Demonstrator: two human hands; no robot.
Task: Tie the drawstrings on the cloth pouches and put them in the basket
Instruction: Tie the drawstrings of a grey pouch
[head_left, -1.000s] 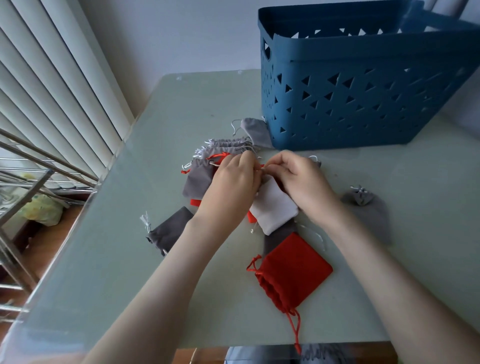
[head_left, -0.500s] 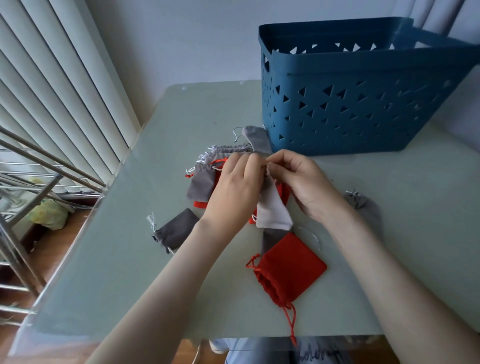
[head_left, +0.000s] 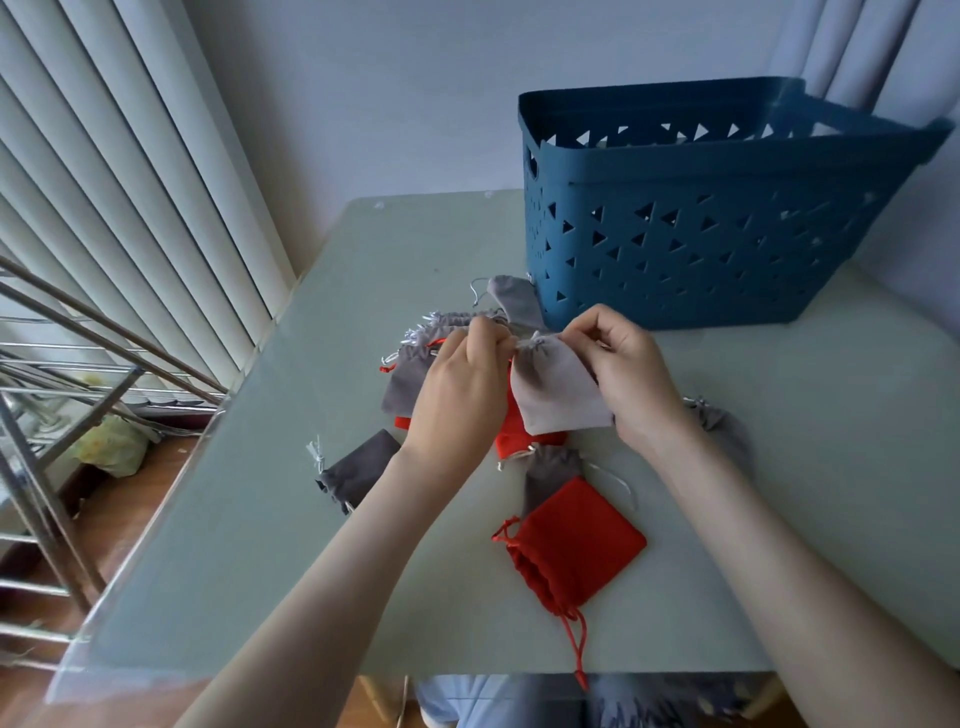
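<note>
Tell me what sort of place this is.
Probably a room at home, beside a window: white vertical blinds, a wooden floor, and a pale glass-topped table holding a blue perforated plastic basket.

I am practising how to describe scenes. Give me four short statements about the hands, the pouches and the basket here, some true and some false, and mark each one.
1. The left hand and the right hand both hold the light grey pouch. True.
2. The blue basket stands at the near edge of the table. False: it stands at the far right, beyond the hands.
3. A red pouch lies on the table, nearer the person than the hands. True.
4. The light grey pouch is already in the basket. False: it is in the hands, outside the basket and in front of it.
</note>
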